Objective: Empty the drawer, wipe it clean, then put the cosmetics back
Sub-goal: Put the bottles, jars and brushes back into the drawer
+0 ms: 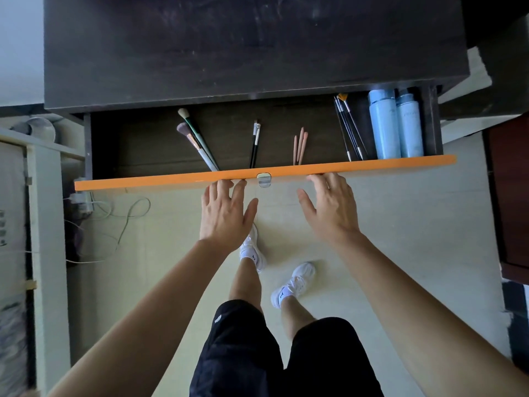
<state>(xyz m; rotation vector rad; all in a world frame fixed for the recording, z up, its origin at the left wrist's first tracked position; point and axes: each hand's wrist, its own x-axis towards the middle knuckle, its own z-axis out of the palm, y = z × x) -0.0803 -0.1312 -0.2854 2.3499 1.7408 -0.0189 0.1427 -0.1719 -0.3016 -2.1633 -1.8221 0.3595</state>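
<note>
The drawer with an orange front (143, 183) stands pulled out from under a dark desk top (243, 44). Inside lie two large makeup brushes (197, 138), a pair of small black brushes (254, 144), three pink pencils (300, 146), several thin black brushes (349, 130) and two light blue bottles (395, 124) at the right end. My left hand (224, 213) and my right hand (329, 209) are spread flat, fingertips touching the orange front on either side of its metal handle (263, 179). Neither hand holds anything.
A white shelf unit (43, 224) stands at the left, with a power strip and loose cables (114, 219) on the pale floor beside it. A reddish-brown cabinet (512, 196) is at the right. My legs and white shoes (292, 285) are below the drawer.
</note>
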